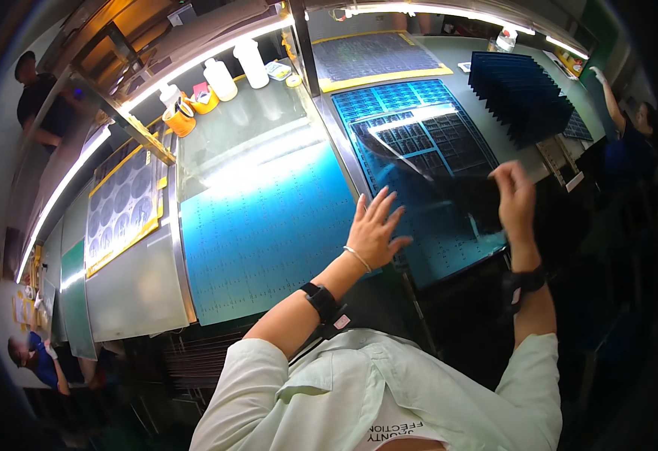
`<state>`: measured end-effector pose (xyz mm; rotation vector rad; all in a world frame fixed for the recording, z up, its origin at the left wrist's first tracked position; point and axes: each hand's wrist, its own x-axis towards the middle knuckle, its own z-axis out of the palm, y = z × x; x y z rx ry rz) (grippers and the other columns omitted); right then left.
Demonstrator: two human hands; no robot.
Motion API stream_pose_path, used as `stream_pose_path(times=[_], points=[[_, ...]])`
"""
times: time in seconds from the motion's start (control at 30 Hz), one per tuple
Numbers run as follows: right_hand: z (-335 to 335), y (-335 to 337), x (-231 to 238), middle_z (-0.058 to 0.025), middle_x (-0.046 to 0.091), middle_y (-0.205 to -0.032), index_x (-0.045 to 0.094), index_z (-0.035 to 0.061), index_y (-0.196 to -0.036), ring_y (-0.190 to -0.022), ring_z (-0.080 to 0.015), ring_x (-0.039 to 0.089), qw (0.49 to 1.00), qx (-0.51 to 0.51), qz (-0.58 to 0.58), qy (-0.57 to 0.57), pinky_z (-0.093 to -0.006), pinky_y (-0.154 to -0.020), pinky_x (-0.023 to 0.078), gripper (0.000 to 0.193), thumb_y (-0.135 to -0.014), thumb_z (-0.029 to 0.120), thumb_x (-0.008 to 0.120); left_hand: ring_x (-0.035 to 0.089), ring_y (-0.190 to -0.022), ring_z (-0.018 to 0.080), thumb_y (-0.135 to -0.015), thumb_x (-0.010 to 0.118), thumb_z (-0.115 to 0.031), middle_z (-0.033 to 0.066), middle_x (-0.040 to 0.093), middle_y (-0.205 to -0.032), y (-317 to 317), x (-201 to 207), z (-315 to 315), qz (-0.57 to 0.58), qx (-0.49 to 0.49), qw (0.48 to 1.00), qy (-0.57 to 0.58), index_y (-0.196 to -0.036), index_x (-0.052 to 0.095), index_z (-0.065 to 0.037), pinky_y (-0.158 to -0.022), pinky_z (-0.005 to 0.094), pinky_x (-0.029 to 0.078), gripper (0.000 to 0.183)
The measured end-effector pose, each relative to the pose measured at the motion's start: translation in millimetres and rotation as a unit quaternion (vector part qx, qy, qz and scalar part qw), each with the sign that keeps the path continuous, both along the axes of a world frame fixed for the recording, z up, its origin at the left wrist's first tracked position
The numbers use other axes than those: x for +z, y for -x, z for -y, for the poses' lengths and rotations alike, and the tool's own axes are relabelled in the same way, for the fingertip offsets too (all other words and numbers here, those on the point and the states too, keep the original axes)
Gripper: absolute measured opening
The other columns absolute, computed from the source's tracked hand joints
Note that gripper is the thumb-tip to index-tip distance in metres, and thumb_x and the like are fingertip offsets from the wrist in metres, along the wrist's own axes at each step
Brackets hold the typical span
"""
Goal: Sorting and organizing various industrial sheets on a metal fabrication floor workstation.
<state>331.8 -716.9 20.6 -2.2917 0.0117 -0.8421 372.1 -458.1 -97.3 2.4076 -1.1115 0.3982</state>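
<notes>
My right hand [516, 201] pinches the edge of a dark, see-through film sheet [460, 197], which is raised and curled, slightly blurred by motion. Beneath it lies a blue panel [438, 259] with small printed marks, on the lit table to the right. Black rectangular blocks in a grid [419, 143] show at the far part of this panel. Over the panel's near left edge is my left hand [375, 234], fingers spread and holding nothing; whether it touches the surface I cannot tell. Left of it, a second blue panel [269, 233] lies flat on a glass-topped table.
White bottles [220, 79] and orange tape rolls [179, 120] stand at the back left. A rack of dark upright panels [520, 98] is at the far right. A yellow-edged patterned sheet [378, 60] lies behind. A metal post [304, 49] rises between the tables. Other people are at both sides.
</notes>
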Motion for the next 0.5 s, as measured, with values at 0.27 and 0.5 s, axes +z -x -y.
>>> stream_pose_path(times=[0.27, 0.5], points=[[-49, -11, 136, -0.0094, 0.057, -0.078, 0.055, -0.0004, -0.081, -0.073, -0.0198, 0.055, 0.938, 0.124, 0.273, 0.172, -0.0283, -0.067, 0.044, 0.009, -0.087, 0.004, 0.052, 0.012, -0.137, 0.0299, -0.074, 0.044, -0.071, 0.0062, 0.022, -0.147, 2, -7, 20, -0.088, 0.036, 0.984, -0.152, -0.14, 0.027, -0.022, -0.104, 0.0615, 0.007, 0.084], [-50, 62, 134, -0.0063, 0.06, -0.079, 0.066, 0.0058, -0.076, -0.069, -0.0201, 0.051, 0.93, 0.082, 0.177, 0.311, -0.0293, -0.066, 0.04, 0.008, -0.077, 0.014, 0.064, 0.033, -0.129, 0.0293, -0.083, 0.056, -0.04, 0.0116, 0.047, -0.13, -10, -19, 14, -0.173, 0.056, 0.981, 0.063, -0.123, 0.052, -0.013, -0.105, 0.0497, 0.023, 0.048]])
